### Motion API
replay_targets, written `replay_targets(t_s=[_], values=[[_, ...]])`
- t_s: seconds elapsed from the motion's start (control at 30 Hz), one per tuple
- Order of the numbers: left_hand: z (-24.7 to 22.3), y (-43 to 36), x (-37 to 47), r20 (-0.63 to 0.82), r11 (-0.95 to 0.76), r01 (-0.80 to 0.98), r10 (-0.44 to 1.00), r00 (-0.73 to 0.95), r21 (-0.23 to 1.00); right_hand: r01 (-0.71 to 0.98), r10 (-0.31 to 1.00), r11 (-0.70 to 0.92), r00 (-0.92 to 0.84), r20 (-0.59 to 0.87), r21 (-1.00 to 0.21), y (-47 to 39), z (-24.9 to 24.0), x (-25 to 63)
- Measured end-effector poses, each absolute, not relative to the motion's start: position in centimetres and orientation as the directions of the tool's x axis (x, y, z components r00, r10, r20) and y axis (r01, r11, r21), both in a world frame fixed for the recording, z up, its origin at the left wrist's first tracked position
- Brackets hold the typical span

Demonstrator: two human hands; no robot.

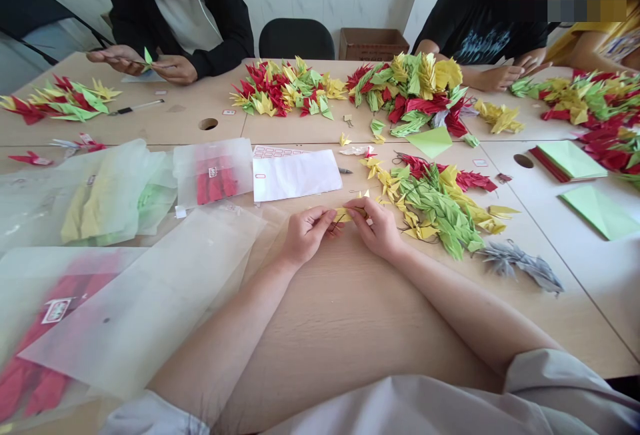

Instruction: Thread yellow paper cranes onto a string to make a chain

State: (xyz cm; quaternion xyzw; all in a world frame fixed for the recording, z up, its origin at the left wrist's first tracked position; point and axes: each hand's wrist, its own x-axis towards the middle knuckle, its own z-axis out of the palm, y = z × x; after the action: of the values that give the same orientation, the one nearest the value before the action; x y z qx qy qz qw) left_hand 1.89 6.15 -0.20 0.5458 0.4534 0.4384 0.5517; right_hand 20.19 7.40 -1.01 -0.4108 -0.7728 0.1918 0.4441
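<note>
Both my hands meet over the middle of the table, closed on a small folded piece of yellow paper (343, 215). My left hand (309, 233) pinches its left end between thumb and fingers. Its right end is in the grip of my right hand (376, 227). Fingers cover much of the piece, so its full shape is hidden. Just right of my right hand lie strings of folded paper cranes, with yellow ones (385, 180), a green bunch (435, 205) and red ones (473, 179). A white paper sheet (297, 176) lies beyond my left hand.
Translucent plastic bags (165, 288) with red, yellow and green folded paper cover the left side. Farther back are crane heaps (287, 88), a pen (137, 107) and two people at work. A grey bundle (523, 265) and green paper squares (600, 211) lie on the right.
</note>
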Motion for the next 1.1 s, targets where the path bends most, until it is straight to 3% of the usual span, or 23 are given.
replay_targets(t_s=[0.23, 0.67, 0.87, 1.03, 1.1], values=[[0.1, 6.1, 1.7, -0.033, 0.055, -0.082, 0.969, 0.245, 0.995, 0.365, 0.769, 0.635, -0.387, 0.509, -0.681, 7.3, -0.5, 20.5], [0.1, 6.3, 1.7, -0.064, 0.089, -0.081, 0.961, 0.269, 0.993, 0.308, 0.767, 0.633, -0.371, 0.523, -0.710, 7.3, -0.5, 20.1], [0.1, 6.6, 1.2, -0.135, 0.170, -0.113, 0.955, 0.264, 0.979, 0.222, 0.677, 0.715, -0.453, 0.580, -0.663, 7.3, -0.3, 20.2], [0.2, 6.6, 1.0, -0.144, 0.183, -0.100, 0.939, 0.313, 0.978, 0.264, 0.746, 0.614, -0.504, 0.436, -0.744, 7.7, 0.6, 20.9], [0.3, 6.5, 1.1, -0.155, 0.189, -0.074, 0.930, 0.333, 0.979, 0.343, 0.745, 0.611, -0.554, 0.372, -0.713, 8.3, 1.0, 21.1]])
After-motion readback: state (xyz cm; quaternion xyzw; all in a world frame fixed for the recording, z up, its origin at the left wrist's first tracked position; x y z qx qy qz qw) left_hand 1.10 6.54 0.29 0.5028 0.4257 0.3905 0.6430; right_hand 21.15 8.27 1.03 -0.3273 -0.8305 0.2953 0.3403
